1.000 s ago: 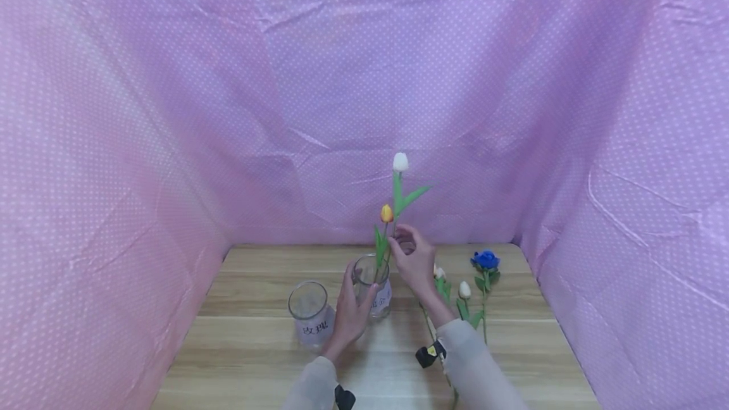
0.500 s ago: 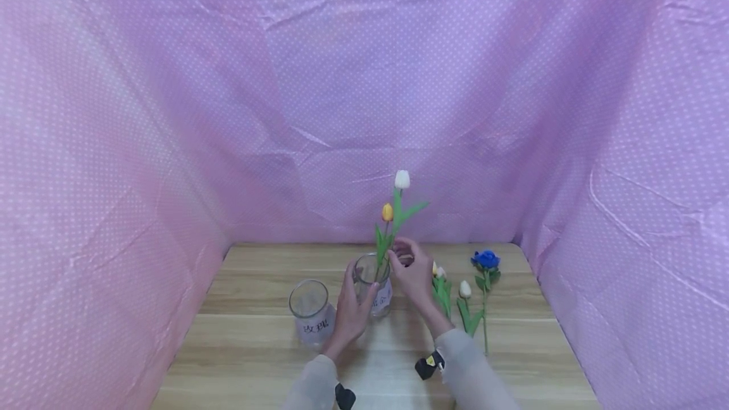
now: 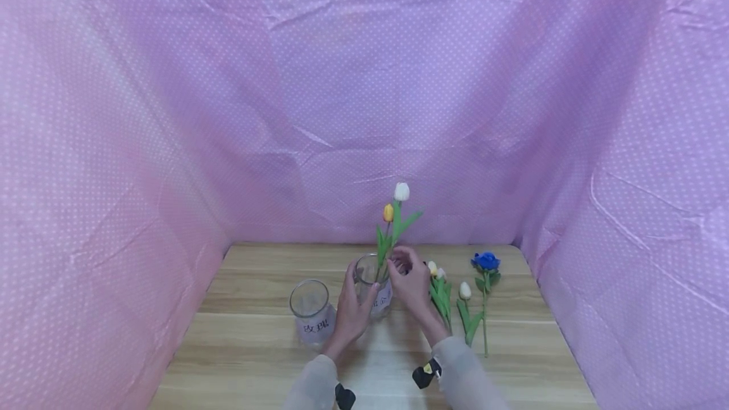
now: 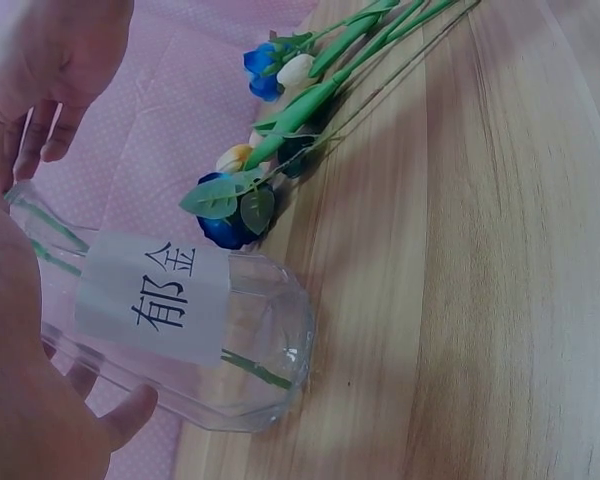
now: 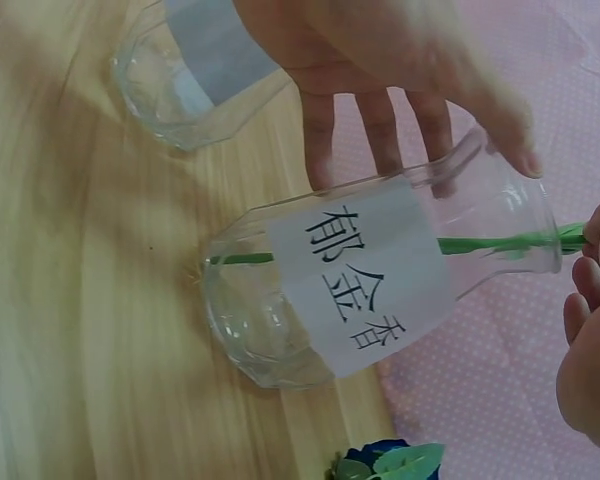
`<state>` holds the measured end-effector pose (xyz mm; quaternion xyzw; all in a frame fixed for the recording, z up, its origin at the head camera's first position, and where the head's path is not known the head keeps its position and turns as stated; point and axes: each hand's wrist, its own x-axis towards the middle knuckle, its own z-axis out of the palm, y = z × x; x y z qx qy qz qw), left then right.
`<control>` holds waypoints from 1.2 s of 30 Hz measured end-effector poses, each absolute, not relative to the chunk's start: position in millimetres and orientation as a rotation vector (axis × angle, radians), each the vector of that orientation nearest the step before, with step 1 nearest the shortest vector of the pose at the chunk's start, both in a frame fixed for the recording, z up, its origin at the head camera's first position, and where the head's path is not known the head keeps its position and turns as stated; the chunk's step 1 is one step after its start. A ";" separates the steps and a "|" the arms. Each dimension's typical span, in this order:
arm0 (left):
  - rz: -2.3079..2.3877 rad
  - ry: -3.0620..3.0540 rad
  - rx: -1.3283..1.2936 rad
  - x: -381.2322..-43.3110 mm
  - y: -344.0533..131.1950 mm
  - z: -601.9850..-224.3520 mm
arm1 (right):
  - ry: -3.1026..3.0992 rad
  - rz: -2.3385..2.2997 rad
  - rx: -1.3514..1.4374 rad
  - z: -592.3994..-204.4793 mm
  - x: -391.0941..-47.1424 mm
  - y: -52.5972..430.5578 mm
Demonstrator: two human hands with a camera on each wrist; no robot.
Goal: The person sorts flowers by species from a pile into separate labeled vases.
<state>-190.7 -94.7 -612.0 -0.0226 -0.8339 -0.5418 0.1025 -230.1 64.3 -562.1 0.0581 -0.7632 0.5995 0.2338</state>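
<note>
A clear glass vase [image 3: 364,267] with a white paper label [image 5: 365,270] of dark printed characters stands mid-table. My left hand [image 3: 354,310] holds it around the neck, thumb on the near side. Inside it stands a yellow-orange tulip [image 3: 388,212], its stem reaching down into the glass. Just above the rim, my right hand [image 3: 411,280] pinches the stem of a white tulip [image 3: 402,192] whose lower part is inside the vase. Green stems [image 5: 490,243] show through the glass in the right wrist view. Leaves and fingers partly hide the rim.
Left of my left hand stands a second labelled glass vase [image 3: 310,318]. On the right of the wooden table [image 3: 239,359] lie a blue rose [image 3: 486,262], a white tulip [image 3: 465,291] and pale tulips [image 3: 437,274]. Pink dotted cloth [image 3: 364,81] walls the table's back and sides.
My right hand has lowered with the white tulip, whose bloom now sits closer to the yellow one. The left hand stays on the vase.
</note>
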 end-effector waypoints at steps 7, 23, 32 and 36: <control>-1.593 -2.461 -0.069 -189.8 -94.5 -610.7 | -2.067 1.719 0.164 -568.6 -227.7 62.4; -1.580 -2.468 -0.056 -189.4 -93.4 -612.9 | -2.060 1.740 0.157 -577.5 -228.0 62.5; -1.584 -2.466 -0.036 -189.0 -90.5 -611.1 | -2.079 1.729 0.150 -577.3 -224.9 65.0; -1.581 -2.474 -0.032 -187.7 -90.2 -611.0 | -2.091 1.728 0.156 -578.2 -222.4 67.0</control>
